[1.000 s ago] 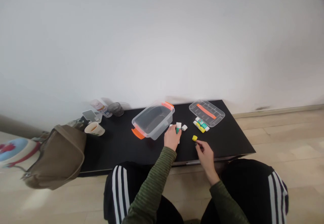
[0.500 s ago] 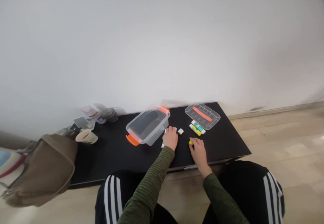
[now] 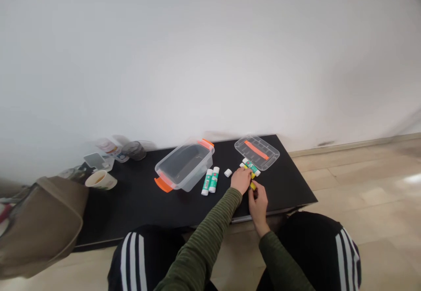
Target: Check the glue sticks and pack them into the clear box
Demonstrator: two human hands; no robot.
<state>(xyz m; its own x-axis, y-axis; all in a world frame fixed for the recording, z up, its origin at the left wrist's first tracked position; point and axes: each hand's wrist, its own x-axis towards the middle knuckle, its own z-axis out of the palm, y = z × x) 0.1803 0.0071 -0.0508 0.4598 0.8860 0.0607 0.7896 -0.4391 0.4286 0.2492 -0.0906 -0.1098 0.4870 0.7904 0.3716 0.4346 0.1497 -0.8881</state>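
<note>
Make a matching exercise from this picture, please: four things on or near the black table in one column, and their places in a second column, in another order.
Things:
1. Two green-and-white glue sticks
2. Small white cap
3. Cream mug with brown drink
4. Clear plastic lid with orange strip

Places:
A. Back right of the black table
B. Left end, beside the olive bag
C. Beside the clear plastic box
D. Between the glue sticks and the left hand

Pairs: 1-C, 2-D, 3-B, 4-A

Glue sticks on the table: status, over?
Left hand, right hand at yellow glue stick. Two green glue sticks beside clear box. White cap loose.
</note>
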